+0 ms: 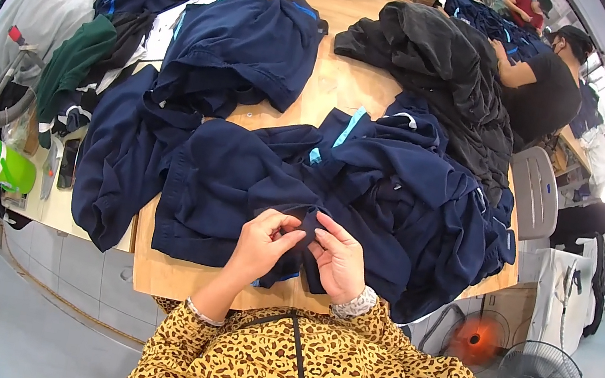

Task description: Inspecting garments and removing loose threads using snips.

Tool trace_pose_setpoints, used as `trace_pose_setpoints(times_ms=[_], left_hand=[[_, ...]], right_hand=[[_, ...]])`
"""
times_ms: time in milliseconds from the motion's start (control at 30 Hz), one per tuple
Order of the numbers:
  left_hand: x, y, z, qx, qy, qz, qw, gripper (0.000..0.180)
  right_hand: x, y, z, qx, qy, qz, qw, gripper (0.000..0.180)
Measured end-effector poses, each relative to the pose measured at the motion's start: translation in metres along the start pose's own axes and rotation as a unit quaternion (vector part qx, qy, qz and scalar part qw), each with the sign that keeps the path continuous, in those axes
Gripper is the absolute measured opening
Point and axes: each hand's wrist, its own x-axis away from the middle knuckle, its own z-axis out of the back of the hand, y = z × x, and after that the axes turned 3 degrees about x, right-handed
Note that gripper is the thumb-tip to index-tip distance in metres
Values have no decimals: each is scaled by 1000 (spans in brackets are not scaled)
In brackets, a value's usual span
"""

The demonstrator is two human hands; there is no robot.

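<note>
pinching a fold of navy cloth at the near edge

the wooden tabletop (337, 86) runs away from me toward twelve o'clock, heaped with clothes. the biggest heap is the black pile (451, 78) at one o'clock, where another person in a black top (542, 90) leans in from two o'clock. a folded navy garment (243, 45) lies at eleven o'clock, and more dark pieces hang over the edge at nine.

right in front of me, spread across the middle, is the navy garment with light blue trim (367, 188). this is the piece i have in hand; its near part lies at six o'clock, just over the tabletop's front edge.

my left hand (264, 243) and right hand (339, 256) sit close together on it. the fingers of both are drawn together on a small fold of the navy cloth between them, thumbs against fingertips. what exactly sits in that fold i cannot make out; the fabric is too dark.

to do this well, i think the grip should stay light and close, both hands near each other so the cloth between them is taut but not stretched. the weight of the garment should rest on the tabletop, not drag off the edge.

smaller things: a floor fan (540, 377) at four o'clock, a green bottle (7, 165) at nine.
</note>
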Motion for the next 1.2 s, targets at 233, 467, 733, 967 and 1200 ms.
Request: trace_pose_setpoints(times_ms=[233, 467, 733, 967, 1200], left_hand=[[-3, -1, -1, 13, -14, 14, 1000, 9], [-11, 1, 3, 208, -58, 165, 962, 8], [-18, 5, 1, 9, -69, 46, 996, 10], [-16, 10, 6, -67, -70, 49, 994, 20], [-6, 16, 22, -128, -90, 16, 988, 41]], right_hand=[[4, 3, 0, 20, -2, 1, 1000, 26], [2, 7, -1, 43, -4, 31, 999, 26], [-4, 16, 2, 242, -37, 186, 951, 13], [-12, 20, 8, 198, -24, 130, 971, 8], [-16, 14, 12, -6, -27, 2, 1000, 8]])
